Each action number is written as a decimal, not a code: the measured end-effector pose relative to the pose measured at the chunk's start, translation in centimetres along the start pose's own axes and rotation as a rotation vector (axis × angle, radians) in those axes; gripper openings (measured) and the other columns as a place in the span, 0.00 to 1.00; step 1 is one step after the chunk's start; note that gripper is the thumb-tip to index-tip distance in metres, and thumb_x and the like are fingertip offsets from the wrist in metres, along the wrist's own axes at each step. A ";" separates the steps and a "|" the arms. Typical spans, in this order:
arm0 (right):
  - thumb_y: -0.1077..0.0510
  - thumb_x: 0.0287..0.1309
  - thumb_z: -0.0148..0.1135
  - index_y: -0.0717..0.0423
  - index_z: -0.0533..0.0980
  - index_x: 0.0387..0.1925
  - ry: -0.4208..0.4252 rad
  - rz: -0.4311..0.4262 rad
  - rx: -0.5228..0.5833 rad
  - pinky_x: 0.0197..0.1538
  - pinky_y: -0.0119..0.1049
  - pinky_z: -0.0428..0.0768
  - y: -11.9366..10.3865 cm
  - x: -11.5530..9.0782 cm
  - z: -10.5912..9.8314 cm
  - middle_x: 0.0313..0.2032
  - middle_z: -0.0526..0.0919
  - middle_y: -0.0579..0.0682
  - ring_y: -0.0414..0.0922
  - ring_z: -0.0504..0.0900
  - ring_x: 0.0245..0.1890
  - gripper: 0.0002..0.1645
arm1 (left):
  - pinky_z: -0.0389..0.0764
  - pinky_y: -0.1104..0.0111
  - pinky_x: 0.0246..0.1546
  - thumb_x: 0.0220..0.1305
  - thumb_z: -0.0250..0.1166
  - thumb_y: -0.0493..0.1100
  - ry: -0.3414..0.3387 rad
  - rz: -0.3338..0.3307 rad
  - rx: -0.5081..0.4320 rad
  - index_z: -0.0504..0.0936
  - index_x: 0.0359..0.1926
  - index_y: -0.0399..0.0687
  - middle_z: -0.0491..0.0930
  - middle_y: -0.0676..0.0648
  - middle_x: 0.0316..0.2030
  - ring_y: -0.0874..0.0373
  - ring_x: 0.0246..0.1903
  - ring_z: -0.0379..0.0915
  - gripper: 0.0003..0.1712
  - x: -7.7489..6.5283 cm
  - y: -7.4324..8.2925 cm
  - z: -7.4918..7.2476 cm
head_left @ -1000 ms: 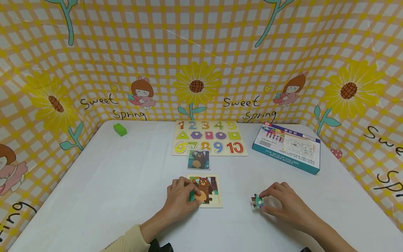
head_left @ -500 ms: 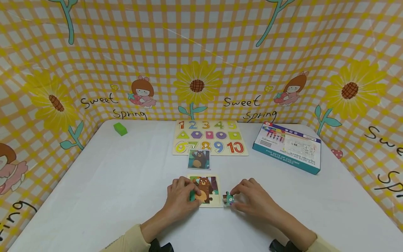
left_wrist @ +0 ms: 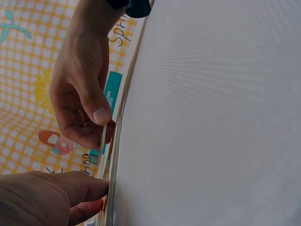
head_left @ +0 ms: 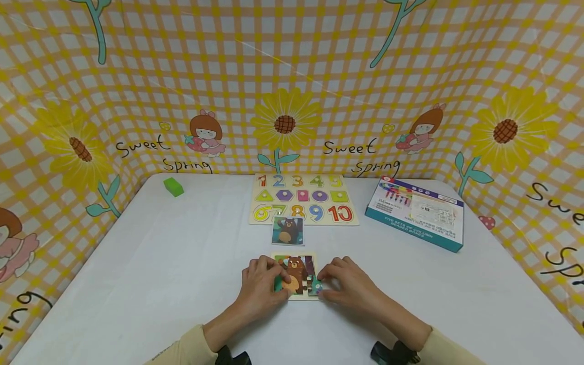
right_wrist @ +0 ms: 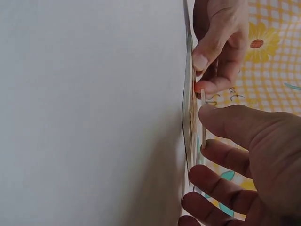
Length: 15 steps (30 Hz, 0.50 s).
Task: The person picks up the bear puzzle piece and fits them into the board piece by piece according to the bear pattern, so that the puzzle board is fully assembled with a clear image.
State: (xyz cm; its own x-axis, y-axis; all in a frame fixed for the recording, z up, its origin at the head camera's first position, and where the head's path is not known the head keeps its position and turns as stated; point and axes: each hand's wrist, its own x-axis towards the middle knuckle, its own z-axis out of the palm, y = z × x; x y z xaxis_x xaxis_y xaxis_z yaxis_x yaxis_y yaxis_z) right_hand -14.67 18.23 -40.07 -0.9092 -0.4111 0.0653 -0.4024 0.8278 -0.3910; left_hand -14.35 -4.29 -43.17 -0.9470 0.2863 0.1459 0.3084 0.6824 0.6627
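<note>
My left hand point(head_left: 261, 285) rests over the left side of a square wooden bear puzzle point(head_left: 297, 268), thumb and index fingertips holding it there. Its palm hides part of the picture. From the right, my right hand point(head_left: 350, 285) pinches a teal puzzle piece point(head_left: 316, 286) by its right edge. The piece hangs over the lower right of the puzzle, where bare tray shows. In the right wrist view, the piece point(right_wrist: 203, 129) appears edge-on between thumb and index finger, slightly above the puzzle board point(right_wrist: 187, 108). The other fingers of that hand are loosely bent.
A bear picture card point(head_left: 288, 231) lies just beyond the puzzle, in front of a number and shape board point(head_left: 356, 221). Farther right is a teal-sided box point(head_left: 415, 214). A green block point(head_left: 174, 187) sits at the back left. Patterned cloth point(head_left: 292, 66) rises behind the white table.
My right hand has carried the teal puzzle piece leftward from the bare table to over the puzzle's lower right corner. The left hand has stayed in place.
</note>
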 end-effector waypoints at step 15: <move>0.50 0.41 0.74 0.46 0.80 0.34 0.003 -0.029 -0.030 0.43 0.38 0.69 -0.2 0.6 0.7 0.33 0.77 0.40 0.37 0.67 0.37 0.15 | 0.56 0.47 0.50 0.47 0.67 0.41 0.006 0.013 0.001 0.80 0.29 0.56 0.67 0.49 0.43 0.51 0.48 0.57 0.06 0.0 0.0 0.0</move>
State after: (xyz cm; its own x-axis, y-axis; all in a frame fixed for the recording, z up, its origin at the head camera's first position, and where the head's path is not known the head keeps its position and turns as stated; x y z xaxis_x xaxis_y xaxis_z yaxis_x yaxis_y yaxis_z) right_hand -15.04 17.62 -40.58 -0.8973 -0.4343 0.0793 -0.4319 0.8264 -0.3612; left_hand -14.32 -4.25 -43.16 -0.9435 0.2907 0.1590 0.3205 0.6796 0.6599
